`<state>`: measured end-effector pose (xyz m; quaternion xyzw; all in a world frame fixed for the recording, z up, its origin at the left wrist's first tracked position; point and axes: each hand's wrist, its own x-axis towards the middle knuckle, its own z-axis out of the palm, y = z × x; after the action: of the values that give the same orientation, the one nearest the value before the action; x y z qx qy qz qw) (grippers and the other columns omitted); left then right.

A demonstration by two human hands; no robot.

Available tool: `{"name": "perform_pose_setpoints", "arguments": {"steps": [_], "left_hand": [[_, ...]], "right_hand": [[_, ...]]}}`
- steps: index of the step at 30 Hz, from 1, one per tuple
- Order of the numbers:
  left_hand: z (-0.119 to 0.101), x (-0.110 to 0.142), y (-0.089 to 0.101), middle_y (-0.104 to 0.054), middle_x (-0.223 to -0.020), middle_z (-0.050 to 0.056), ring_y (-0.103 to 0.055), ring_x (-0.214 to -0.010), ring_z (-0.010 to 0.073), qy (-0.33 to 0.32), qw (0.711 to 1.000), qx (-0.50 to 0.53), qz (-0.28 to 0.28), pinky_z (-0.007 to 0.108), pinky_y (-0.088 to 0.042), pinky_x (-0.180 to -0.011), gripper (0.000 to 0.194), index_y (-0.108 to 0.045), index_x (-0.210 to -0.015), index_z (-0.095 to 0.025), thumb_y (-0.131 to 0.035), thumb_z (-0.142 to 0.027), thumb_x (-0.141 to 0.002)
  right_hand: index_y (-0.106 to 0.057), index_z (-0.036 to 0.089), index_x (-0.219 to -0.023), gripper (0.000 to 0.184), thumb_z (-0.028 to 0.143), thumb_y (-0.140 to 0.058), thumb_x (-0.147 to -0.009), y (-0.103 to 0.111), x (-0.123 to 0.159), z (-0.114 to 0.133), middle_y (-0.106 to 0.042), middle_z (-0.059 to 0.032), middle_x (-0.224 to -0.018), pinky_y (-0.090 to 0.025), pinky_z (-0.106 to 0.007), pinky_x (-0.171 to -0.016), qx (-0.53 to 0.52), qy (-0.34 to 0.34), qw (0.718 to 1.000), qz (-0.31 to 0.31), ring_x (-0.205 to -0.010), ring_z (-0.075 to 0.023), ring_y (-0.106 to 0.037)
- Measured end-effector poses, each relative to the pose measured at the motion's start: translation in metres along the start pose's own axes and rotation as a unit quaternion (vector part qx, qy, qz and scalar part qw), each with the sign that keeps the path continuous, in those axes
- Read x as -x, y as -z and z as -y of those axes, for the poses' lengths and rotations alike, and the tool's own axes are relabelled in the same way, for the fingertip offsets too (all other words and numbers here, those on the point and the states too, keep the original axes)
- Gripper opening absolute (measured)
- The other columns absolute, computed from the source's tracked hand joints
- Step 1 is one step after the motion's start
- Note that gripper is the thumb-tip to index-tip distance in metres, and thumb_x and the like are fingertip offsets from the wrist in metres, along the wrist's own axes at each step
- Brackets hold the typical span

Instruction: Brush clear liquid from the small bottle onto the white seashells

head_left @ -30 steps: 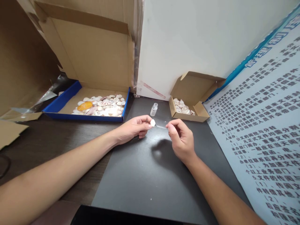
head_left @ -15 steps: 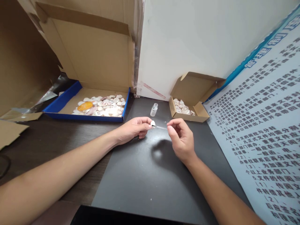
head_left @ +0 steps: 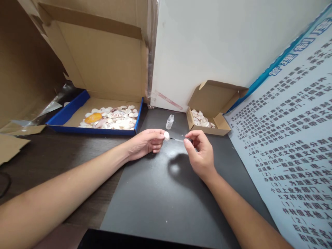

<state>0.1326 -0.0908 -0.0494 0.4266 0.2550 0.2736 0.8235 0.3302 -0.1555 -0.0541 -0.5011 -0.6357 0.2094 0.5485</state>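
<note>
Between the thumb and fingers of my left hand (head_left: 146,144) is a small white ribbed seashell (head_left: 167,136), its ridged face showing. My right hand (head_left: 199,152) pinches a small brush (head_left: 177,140) with a thin clear stem and a dark tip. The tip points left and lies right by the shell's edge; whether it touches I cannot tell. The brush's handle end is mostly hidden in my fingers. Just beyond the shell, an uncapped small clear bottle (head_left: 169,122) with printing on it stands upright on the dark grey mat (head_left: 145,200).
At the left back stands an open blue-edged cardboard box (head_left: 90,130) with many white shells and an orange one (head_left: 93,118). A smaller open cardboard box (head_left: 220,130) of shells is at the right back. A printed poster (head_left: 293,138) leans along the right side.
In my left hand the shell has turned, so its ribbed face now shows, and the brush tip has gone from across the shell to its right edge. My right hand has barely moved.
</note>
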Motion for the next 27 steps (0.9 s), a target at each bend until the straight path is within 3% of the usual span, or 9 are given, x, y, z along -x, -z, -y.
{"name": "perform_pose_setpoints", "arguments": {"steps": [4, 11, 18, 27], "left_hand": [[-0.0007, 0.0003, -0.0009, -0.025, -0.058, -0.008, -0.028, -0.051, 0.0054, 0.002, 1.000, 0.013, -0.007, 0.018, -0.029, -0.049, 0.016, -0.055, -0.079, -0.014, -0.068, -0.023, -0.080], [-0.0033, 0.0015, -0.0028, -0.026, -0.059, -0.007, -0.029, -0.051, 0.0049, 0.002, 0.999, 0.031, -0.016, 0.017, -0.028, -0.048, 0.014, -0.057, -0.080, -0.013, -0.067, -0.022, -0.079], [-0.0034, 0.0016, -0.0028, -0.030, -0.057, -0.008, -0.033, -0.050, 0.0049, 0.001, 1.000, 0.030, -0.006, 0.017, -0.030, -0.049, 0.016, -0.056, -0.082, -0.014, -0.071, -0.020, -0.077], [-0.0057, 0.0023, -0.0036, -0.031, -0.057, -0.008, -0.034, -0.050, 0.0044, -0.005, 0.999, 0.040, -0.002, 0.017, -0.030, -0.049, 0.016, -0.058, -0.084, -0.014, -0.071, -0.020, -0.078]], "right_hand": [[-0.055, 0.021, -0.093, 0.006, 0.027, -0.052, -0.093, -0.0003, 0.0007, -0.0009, -0.047, 0.0047, -0.067, -0.035, -0.024, -0.052, -0.039, -0.005, 0.999, 0.015, -0.054, -0.0096, -0.040], [-0.055, 0.020, -0.086, 0.008, 0.026, -0.056, -0.091, -0.0009, -0.0006, 0.0024, -0.048, 0.0042, -0.065, -0.036, -0.023, -0.052, 0.027, -0.006, 0.999, 0.032, -0.055, -0.0098, -0.041], [-0.054, 0.021, -0.089, 0.012, 0.030, -0.051, -0.096, -0.0008, 0.0019, 0.0006, -0.047, 0.0048, -0.065, -0.036, -0.023, -0.051, -0.037, -0.012, 0.999, 0.038, -0.053, -0.0093, -0.042], [-0.053, 0.020, -0.082, 0.011, 0.027, -0.056, -0.089, -0.0018, -0.0019, 0.0017, -0.047, 0.0048, -0.063, -0.036, -0.023, -0.052, 0.053, -0.023, 0.998, 0.033, -0.053, -0.0095, -0.041]]}}
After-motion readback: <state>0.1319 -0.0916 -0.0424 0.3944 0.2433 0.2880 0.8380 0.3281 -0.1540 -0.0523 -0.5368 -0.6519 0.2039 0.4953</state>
